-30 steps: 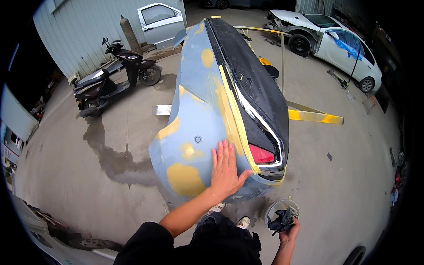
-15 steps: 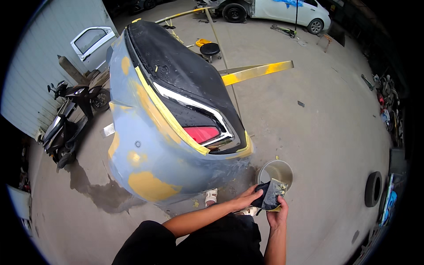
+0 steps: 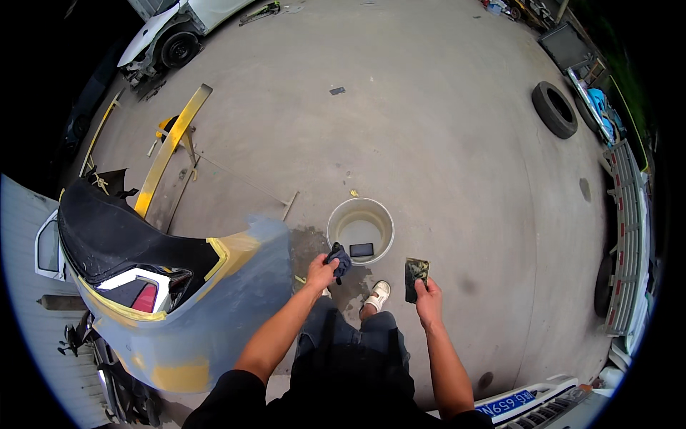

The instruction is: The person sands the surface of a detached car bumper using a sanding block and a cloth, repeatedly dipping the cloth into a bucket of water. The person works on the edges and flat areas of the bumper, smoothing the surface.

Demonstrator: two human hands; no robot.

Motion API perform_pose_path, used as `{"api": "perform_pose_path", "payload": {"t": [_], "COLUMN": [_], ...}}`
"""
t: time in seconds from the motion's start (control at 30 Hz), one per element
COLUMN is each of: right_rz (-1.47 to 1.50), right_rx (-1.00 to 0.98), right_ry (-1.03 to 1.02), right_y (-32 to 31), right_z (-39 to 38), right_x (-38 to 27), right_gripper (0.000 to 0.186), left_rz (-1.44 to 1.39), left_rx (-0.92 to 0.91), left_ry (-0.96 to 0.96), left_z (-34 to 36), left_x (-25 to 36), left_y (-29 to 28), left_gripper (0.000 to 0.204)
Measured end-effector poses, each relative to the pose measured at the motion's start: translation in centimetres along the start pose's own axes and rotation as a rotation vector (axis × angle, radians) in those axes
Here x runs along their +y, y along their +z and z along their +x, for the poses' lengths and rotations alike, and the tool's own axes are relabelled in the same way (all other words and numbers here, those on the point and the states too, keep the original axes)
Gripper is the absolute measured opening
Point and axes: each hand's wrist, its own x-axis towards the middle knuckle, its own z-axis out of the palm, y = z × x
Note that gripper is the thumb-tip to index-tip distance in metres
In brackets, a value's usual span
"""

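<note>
My left hand (image 3: 320,274) is closed round a bunched dark cloth (image 3: 341,262), at the near left rim of a round bucket (image 3: 386,227). A black rectangular block (image 3: 361,249) lies inside the bucket, toward its near side. To the right of the bucket, my right hand (image 3: 429,303) pinches the lower edge of a dark sheet of sandpaper (image 3: 415,277) with yellowish smears. The two hands are well apart. On the left stands a car bumper (image 3: 236,286) in grey-blue primer with yellow filler patches; neither hand touches it.
A yellow stand bar (image 3: 171,154) sticks out behind the bumper. Wet floor (image 3: 309,247) lies between bumper and bucket. Farther off are a partly stripped white car (image 3: 214,11) and a tyre (image 3: 554,109). A vehicle front with a blue plate (image 3: 506,404) is at lower right.
My view has swung right, so the bumper now sits farther left. My hands, together over the bucket before, have separated: the cloth is in the left, the sandpaper in the right.
</note>
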Motion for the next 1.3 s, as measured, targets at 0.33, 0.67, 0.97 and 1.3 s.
{"api": "perform_pose_path", "payload": {"t": [0.33,0.67,0.97,1.3], "right_rz": [-0.063,-0.240,-0.298,-0.249], "right_rx": [0.583,0.782,0.806,0.624], "right_ry": [0.479,1.085,1.173,0.450], "right_y": [-11.8,-1.3,3.1,-4.9], "right_z": [-6.4,-12.7,-13.9,-19.3], "right_x": [21.3,31.2,32.3,27.3], "right_gripper": [0.019,0.033,0.039,0.025], "left_rz": [1.081,1.398,1.232,0.122], "left_rx": [-0.354,-0.416,-0.258,-0.243], "left_ry": [0.117,0.125,0.396,-0.137], "left_z": [24.3,51.0,59.8,27.9], "left_x": [-9.6,-26.3,-35.3,-11.7], "left_y": [5.4,14.5,16.7,6.8], "left_gripper": [0.069,0.080,0.048,0.027]}}
